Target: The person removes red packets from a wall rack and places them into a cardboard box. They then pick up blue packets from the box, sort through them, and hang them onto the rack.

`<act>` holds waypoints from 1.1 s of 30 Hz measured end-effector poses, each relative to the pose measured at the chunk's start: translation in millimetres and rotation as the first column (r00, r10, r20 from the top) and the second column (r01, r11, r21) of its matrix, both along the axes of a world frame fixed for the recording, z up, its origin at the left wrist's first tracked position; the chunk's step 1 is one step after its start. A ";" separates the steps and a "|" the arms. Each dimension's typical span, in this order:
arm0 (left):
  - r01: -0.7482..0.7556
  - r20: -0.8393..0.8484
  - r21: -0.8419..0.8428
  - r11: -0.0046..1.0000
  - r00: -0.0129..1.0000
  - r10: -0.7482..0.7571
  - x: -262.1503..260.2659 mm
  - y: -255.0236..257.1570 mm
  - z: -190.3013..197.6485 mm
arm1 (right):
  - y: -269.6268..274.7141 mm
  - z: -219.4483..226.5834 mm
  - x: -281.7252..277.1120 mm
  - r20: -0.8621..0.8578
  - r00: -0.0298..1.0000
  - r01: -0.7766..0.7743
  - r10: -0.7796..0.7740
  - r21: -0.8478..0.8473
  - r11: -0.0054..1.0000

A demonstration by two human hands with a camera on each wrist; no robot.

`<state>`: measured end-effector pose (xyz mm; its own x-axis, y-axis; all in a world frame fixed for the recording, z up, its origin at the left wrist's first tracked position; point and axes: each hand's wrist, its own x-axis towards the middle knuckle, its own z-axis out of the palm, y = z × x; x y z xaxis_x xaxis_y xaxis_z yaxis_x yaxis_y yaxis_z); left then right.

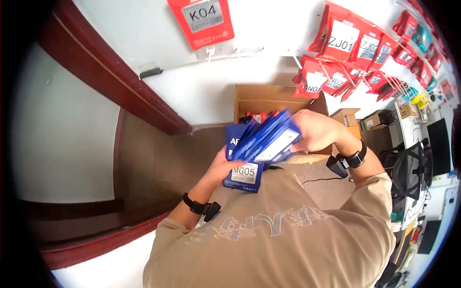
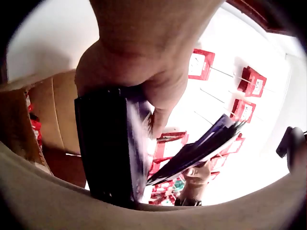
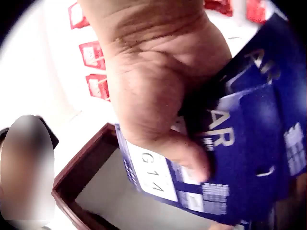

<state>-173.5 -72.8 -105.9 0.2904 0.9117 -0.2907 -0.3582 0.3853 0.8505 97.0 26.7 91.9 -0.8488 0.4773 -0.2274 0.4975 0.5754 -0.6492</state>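
Note:
My left hand (image 1: 219, 168) grips a stack of flat blue packets, and the front one (image 1: 244, 175) carries a white label reading MG05. In the left wrist view, that blue stack (image 2: 103, 148) looks dark, with the thumb along its side. Several more blue packets (image 1: 273, 139) are fanned out in my right hand (image 1: 317, 130), overlapping the left hand's stack in the head view. Seen from the right wrist, the thumb presses over a labelled blue packet (image 3: 230, 158) with AR printed on it. The right fingers are hidden behind these packets.
An open cardboard box (image 1: 276, 92) with red items inside stands against the wall beyond the hands. A red K04 packet (image 1: 204, 24) hangs above. Rows of red packets (image 1: 342, 41) hang on hooks to the right. A dark red door frame (image 1: 103, 72) is at left.

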 end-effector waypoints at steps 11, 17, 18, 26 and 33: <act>0.219 0.022 -0.007 0.976 0.976 -0.219 20.5 4.1 3.6 | -23.7 -47.8 -46.8 0.382 0.807 -0.395 0.451 -0.219 0.892; 0.124 -0.065 -0.004 0.992 0.990 -0.124 52.3 5.0 47.4 | -49.8 -42.2 -19.8 0.333 0.887 -0.295 0.320 -0.125 0.947; 0.120 -0.096 0.021 0.992 0.988 -0.118 55.3 10.9 41.6 | -52.5 -43.8 -8.6 0.308 0.914 -0.245 0.266 -0.105 0.964; 0.442 0.502 -0.197 0.875 0.812 -0.297 63.3 88.8 -16.4 | 8.0 -77.7 54.5 -0.329 0.943 -0.038 -0.043 -0.236 0.971; 0.418 0.674 0.010 0.908 0.668 -0.315 57.6 129.2 -150.3 | 18.3 -112.3 85.9 -0.326 0.942 0.121 -0.083 0.096 0.988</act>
